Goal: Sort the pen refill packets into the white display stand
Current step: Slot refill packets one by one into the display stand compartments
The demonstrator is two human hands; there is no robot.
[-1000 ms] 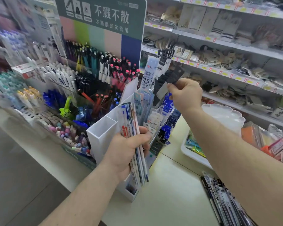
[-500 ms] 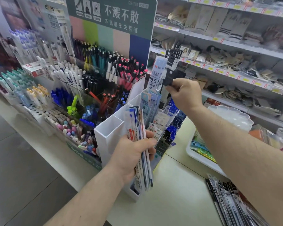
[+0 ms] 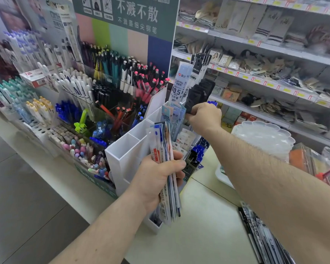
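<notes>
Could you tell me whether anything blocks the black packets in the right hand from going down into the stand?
Partly. The right hand grips black packets over the stand's back slots, which already hold upright packets. The front slots look free.

Shop interior, as I stand in it. Pale cream surface (image 3: 208,242) in front of me, a seam line running across it. Grey tiled floor (image 3: 23,197) to my left. Tiered pen display (image 3: 107,86) at the rear left, headed by a dark green sign (image 3: 133,14) with white Chinese lettering above pastel colour panels. White wall shelves (image 3: 271,46) to my right, edged with yellow price tags and stocked with socks and small packaged goods. Even, soft lighting.
</notes>
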